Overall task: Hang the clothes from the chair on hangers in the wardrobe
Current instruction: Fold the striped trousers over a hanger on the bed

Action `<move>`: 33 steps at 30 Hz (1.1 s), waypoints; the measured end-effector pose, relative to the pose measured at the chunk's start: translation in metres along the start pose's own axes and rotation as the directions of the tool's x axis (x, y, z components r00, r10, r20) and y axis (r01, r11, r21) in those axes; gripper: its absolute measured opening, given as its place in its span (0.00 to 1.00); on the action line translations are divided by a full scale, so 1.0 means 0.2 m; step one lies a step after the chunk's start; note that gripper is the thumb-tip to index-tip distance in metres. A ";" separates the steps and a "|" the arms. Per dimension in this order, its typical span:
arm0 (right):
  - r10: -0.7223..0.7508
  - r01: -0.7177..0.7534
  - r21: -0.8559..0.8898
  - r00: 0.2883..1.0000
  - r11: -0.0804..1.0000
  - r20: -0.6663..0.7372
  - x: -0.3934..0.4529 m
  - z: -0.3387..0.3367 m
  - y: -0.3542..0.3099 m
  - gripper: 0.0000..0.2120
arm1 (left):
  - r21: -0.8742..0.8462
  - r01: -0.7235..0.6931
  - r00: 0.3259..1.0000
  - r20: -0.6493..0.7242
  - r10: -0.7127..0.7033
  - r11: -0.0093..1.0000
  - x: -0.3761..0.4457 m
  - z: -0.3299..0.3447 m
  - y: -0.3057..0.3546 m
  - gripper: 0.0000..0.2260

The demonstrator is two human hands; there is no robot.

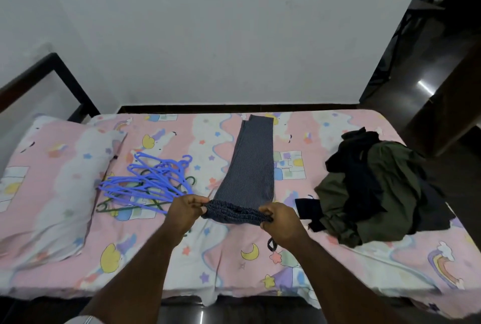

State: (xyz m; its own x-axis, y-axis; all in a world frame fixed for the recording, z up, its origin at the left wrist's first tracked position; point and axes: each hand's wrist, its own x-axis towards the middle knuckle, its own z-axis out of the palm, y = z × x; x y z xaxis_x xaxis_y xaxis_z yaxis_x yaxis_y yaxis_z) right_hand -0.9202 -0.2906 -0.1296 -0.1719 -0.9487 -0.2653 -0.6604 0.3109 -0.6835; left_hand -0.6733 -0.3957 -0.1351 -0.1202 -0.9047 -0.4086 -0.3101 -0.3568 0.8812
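at the centre of the frame a pair of dark striped trousers [250, 162] lies flat on the pink patterned bedsheet [197, 253], legs folded together and running up toward the wall. the left hand [186, 210] pinches the left end of the gathered waistband and the right hand [279, 221] grips its right end, fingers curled round the cloth. a heap of blue hangers [151, 180] lies just left of the left hand. a pile of dark and olive clothes [374, 191] sits at right.

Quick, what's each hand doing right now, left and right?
Left hand: pinching the waistband of the striped trousers.
Right hand: gripping the waistband's other end.
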 end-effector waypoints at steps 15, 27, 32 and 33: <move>0.116 -0.107 -0.053 0.967 0.993 0.226 0.05 0.20 0.19 0.20 | 0.317 0.221 0.968 0.044 -0.247 0.922 0.09 0.01 -0.23 0.08; 0.198 -0.194 -0.095 0.980 0.976 0.029 0.24 0.16 0.08 0.22 | 0.473 0.009 0.998 0.056 -0.041 0.881 0.32 0.08 -0.10 0.19; 0.231 -0.230 -0.065 0.973 0.971 -0.001 0.38 0.14 0.06 0.22 | 0.466 -0.026 0.996 0.087 -0.017 0.884 0.44 0.13 -0.04 0.19; 0.236 -0.235 -0.059 0.972 0.970 -0.001 0.41 0.13 0.06 0.22 | 0.465 -0.034 0.996 0.090 -0.009 0.885 0.47 0.15 -0.03 0.19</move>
State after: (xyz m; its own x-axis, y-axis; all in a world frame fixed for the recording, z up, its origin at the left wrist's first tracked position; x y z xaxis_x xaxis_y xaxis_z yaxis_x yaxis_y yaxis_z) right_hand -0.9236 -0.3629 -0.1772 -0.3234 -0.8488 -0.4183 -0.6436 0.5214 -0.5603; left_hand -0.7109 -0.4717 -0.1852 -0.2023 -0.8769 -0.4361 -0.7084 -0.1764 0.6834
